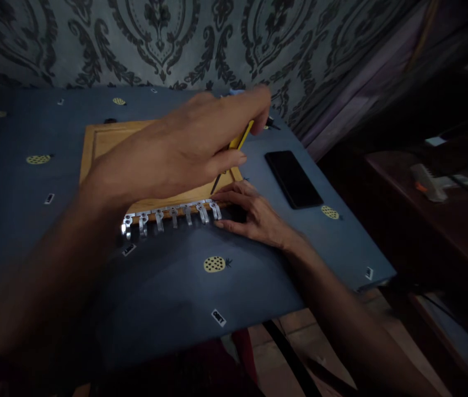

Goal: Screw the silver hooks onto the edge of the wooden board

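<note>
My left hand point(192, 149) hovers over a wooden board point(101, 140) and is closed round a yellow-handled screwdriver point(240, 139), whose dark tip points down at the board's near right corner. A row of several silver metal hooks point(171, 216) is lined along the board's near edge. My right hand point(250, 212) rests on the blue cloth at the right end of that row, fingers curled against the last hook and the board's corner.
The board lies on a table covered by a dark blue cloth with pineapple prints point(215, 263). A black phone point(294, 179) lies to the right of the board. A dark wooden shelf point(444, 209) with a tool stands at the right, patterned wallpaper behind.
</note>
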`<action>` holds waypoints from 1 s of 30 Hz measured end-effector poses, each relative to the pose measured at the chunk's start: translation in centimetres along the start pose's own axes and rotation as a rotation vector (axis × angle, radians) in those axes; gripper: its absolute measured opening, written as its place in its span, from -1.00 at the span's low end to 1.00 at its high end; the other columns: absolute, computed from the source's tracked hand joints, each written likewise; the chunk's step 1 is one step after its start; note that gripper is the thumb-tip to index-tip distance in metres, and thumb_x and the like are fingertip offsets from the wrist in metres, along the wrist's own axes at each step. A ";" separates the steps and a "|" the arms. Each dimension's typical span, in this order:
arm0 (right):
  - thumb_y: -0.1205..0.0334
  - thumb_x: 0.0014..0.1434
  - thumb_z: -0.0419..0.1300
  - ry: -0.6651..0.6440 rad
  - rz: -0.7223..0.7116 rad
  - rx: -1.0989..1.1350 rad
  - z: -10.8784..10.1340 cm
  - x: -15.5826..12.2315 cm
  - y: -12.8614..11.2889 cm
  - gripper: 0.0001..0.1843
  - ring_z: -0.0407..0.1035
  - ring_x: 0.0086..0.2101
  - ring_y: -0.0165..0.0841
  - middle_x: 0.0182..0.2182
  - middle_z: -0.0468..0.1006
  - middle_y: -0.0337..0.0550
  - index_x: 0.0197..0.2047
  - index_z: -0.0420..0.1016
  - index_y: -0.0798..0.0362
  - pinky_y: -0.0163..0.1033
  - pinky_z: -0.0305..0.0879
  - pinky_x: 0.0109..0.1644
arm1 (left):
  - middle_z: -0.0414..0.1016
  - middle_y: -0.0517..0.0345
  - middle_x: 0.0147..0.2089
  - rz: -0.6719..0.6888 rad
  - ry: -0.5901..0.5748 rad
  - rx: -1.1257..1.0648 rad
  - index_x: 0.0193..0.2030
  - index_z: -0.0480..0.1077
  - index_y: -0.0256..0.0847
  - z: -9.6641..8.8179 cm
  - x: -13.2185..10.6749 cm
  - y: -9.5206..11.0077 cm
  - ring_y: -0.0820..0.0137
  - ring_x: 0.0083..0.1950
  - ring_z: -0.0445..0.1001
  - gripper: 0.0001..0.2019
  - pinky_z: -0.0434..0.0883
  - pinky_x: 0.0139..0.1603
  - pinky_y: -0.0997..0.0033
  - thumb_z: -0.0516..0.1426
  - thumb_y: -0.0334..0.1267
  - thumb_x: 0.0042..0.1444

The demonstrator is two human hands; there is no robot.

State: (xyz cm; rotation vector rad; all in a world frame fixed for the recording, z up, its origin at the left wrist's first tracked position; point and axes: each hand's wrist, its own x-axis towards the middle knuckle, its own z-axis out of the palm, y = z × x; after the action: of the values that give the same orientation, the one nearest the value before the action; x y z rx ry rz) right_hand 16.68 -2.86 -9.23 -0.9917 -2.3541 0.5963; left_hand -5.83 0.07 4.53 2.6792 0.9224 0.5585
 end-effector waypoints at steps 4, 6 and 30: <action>-0.21 0.31 0.26 -0.003 -0.006 -0.002 0.0 0.1 0.0 -0.45 0.41 0.09 -0.02 0.04 0.57 0.11 0.13 0.56 0.05 0.16 0.36 0.22 | 0.39 0.21 -0.36 0.000 -0.051 -0.010 0.08 0.38 -0.14 0.8 0.2 -0.1 0.38 -0.37 0.36 -0.77 0.21 -0.28 0.33 0.09 -0.32 0.31; -0.21 0.31 0.27 -0.009 0.005 0.005 -0.1 0.1 0.0 -0.48 0.41 0.11 -0.02 0.04 0.57 0.08 0.12 0.56 0.01 0.18 0.36 0.23 | 0.37 0.22 -0.37 0.008 -0.062 -0.027 0.08 0.37 -0.14 1.0 0.3 -0.1 0.39 -0.39 0.32 -0.78 0.18 -0.31 0.33 0.09 -0.33 0.31; -0.20 0.28 0.30 0.022 0.025 0.016 0.2 0.1 -0.2 -0.50 0.41 0.10 0.00 0.04 0.55 0.04 0.09 0.59 -0.02 0.18 0.36 0.22 | 0.37 0.19 -0.33 0.058 -0.131 -0.082 0.01 0.40 -0.20 1.1 0.5 -0.2 0.40 -0.36 0.29 -0.84 0.11 -0.39 0.36 0.10 -0.34 0.32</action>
State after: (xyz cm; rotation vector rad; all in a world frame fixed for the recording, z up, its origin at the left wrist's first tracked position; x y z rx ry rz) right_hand 16.43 -2.93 -9.24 -1.0168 -2.3176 0.6096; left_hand -5.08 0.44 3.62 2.6393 0.7721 0.4169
